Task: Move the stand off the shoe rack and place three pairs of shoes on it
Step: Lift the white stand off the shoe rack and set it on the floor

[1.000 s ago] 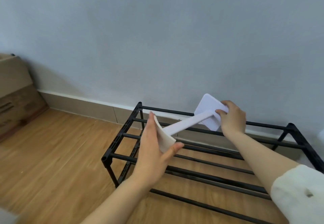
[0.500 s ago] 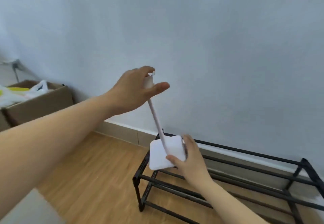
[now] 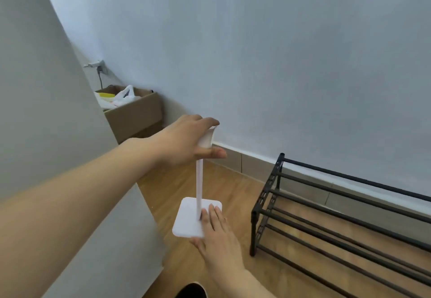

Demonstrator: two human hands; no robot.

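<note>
- While the stand [image 3: 198,195] is upright between both hands, it sits clear of the black shoe rack [image 3: 268,195], to the rack's left, above the wooden floor [image 3: 233,188]; whether its base already touches the floor cannot be told.
- Left hand [image 3: 186,139]: the grip is closed around the curved top piece of the stand, thumb below and fingers over the top.
- Right hand [image 3: 217,232]: the grip pinches the square white base, fingers lying flat on its upper face beside the post and the thumb under its near edge.
- Step in hand, as judged: setting the stand down beside the rack.
- Procedure for a clean placement:
  - Keep the post vertical; lower the base level so that no corner lands first.
  - Slide the right thumb out from under the base before full contact.
  - Release the top piece last, once the base sits flat.
- Clearance: choose a spot well apart from the rack's left end, so that later work at the rack does not knock the stand. A grey panel [image 3: 46,134] stands close on the left; avoid leaning the stand on it.
- Rack status: both tiers of bars appear bare; no shoes are placed yet. A cardboard box [image 3: 137,115] stands by the wall beyond.
</note>
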